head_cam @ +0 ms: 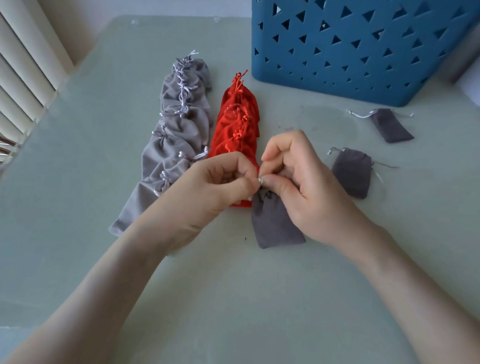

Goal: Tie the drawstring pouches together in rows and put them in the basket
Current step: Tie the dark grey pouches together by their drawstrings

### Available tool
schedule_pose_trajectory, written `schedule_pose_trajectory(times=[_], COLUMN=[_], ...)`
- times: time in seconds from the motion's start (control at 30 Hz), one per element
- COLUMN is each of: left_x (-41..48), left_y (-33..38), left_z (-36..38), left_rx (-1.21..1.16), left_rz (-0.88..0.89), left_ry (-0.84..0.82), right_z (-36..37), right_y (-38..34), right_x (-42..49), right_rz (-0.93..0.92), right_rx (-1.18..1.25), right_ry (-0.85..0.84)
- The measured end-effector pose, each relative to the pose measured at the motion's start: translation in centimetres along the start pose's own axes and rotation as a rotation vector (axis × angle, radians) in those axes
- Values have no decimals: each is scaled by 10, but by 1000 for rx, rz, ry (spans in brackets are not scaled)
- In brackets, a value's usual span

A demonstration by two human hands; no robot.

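Both hands, left (221,184) and right (299,187), pinch the dark grey pouch's (275,225) drawstring (260,180)

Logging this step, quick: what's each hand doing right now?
Left hand: closed, pinching the cord of the dark pouch.
Right hand: closed, pinching the same cord.

Left hand (218,185): centre of the frame, fingers curled, thumb and forefinger pinching a pale drawstring (260,180).
Right hand (302,187): just right of the left hand, back of the hand up, fingers bent, thumb and forefinger pinching the same drawstring.
Fingertips (247,184): the pinching tips of both hands meet and touch.
Left forearm (108,280): bare, rising from the lower left corner.
Right forearm (427,285): bare, slanting in from the lower right edge.
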State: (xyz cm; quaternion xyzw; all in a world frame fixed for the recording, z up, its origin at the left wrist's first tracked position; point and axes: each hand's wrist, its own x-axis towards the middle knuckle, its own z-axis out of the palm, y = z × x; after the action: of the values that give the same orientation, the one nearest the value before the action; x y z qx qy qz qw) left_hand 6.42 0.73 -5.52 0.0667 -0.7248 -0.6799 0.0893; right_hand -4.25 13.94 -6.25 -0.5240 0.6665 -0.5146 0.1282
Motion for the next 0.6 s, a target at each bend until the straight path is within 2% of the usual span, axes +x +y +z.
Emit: schedule_pose_trajectory(times=[0.17,0.37,0.6], left_x=[0,0,0], left_y=[1,-1,0], left_z=[0,1,2], left_rx=[50,604,765], left_rz=[30,260,362], left_ry=[22,143,171], right_z=[-2,-8,-12], right_y=[-1,3,4], right_x=[3,5,5], right_rz=[54,235,308], right_rx=[142,278,340], right_ry=[-12,-106,-122])
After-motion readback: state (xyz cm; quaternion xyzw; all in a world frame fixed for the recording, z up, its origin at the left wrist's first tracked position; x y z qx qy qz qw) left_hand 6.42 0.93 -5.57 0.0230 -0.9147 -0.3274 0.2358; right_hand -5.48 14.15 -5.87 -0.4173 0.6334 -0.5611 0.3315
